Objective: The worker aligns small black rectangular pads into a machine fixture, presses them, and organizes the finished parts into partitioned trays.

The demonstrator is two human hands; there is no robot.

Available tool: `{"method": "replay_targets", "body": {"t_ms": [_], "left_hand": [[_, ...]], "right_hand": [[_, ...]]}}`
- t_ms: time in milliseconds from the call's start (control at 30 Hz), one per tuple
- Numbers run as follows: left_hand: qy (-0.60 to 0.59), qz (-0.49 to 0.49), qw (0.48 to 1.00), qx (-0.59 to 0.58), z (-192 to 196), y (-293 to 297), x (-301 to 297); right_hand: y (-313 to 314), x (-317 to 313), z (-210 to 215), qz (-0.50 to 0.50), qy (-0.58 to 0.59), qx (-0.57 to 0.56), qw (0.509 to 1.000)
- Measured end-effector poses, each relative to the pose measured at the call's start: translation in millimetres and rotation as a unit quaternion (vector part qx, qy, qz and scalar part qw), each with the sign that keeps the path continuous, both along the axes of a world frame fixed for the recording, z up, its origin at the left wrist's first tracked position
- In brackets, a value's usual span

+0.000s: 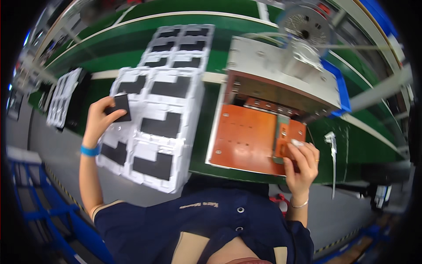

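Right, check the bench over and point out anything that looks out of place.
One thing: a thin white stick lies loose on the green bench, right of the orange plate. Its near end seems to jut past the bench edge, so it looks stray. I see no spill or damage.

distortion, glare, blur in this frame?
Head view: fisheye bends straight edges, picture corners go black; glints on the glossy white plastic trays, pale sheen on the flat orange plate; head view, lower left: blue metal rack looks soft.
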State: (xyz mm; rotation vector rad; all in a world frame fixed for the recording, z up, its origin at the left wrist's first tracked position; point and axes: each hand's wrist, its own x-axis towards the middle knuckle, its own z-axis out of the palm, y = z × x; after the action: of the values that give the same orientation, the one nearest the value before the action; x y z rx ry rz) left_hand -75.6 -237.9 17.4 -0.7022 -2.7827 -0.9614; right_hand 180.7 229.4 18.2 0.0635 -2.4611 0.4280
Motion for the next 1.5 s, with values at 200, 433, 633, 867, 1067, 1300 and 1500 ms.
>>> {"method": "replay_targets", "body": {"t_ms": [200, 433, 633, 867, 1067, 1300, 1500], "left_hand": [[-0.097, -0.273, 0.954, 0.072, 51, 156, 57], [-0.127, -0.381, 0.908, 0.120, 8, 244, 88], [0.077, -0.398, 0.914, 0.002, 23, 228, 99], [0.083, -0.471, 0.878, 0.010, 5, 218, 107], [0.067, -0.477, 0.876, 0.034, 10, 219, 112], [0.049, -0.475, 0.878, 0.037, 15, 218, 115], [0.057, -0.484, 0.873, 0.026, 17, 217, 112]], "right_hand": [[-17, 5, 4, -0.023, 0.002, -0.025, 0.999], [-27, -7, 9, -0.003, -0.031, -0.034, 0.999], [-34, -31, 15, 0.035, -0.069, 0.006, 0.997], [-40, -36, 22, 0.040, -0.130, 0.070, 0.988], [-44, -35, 28, 0.011, -0.138, 0.082, 0.987], [-36, -21, 24, 0.056, -0.094, 0.023, 0.994], [-39, -23, 29, 0.007, -0.113, 0.050, 0.992]]}}
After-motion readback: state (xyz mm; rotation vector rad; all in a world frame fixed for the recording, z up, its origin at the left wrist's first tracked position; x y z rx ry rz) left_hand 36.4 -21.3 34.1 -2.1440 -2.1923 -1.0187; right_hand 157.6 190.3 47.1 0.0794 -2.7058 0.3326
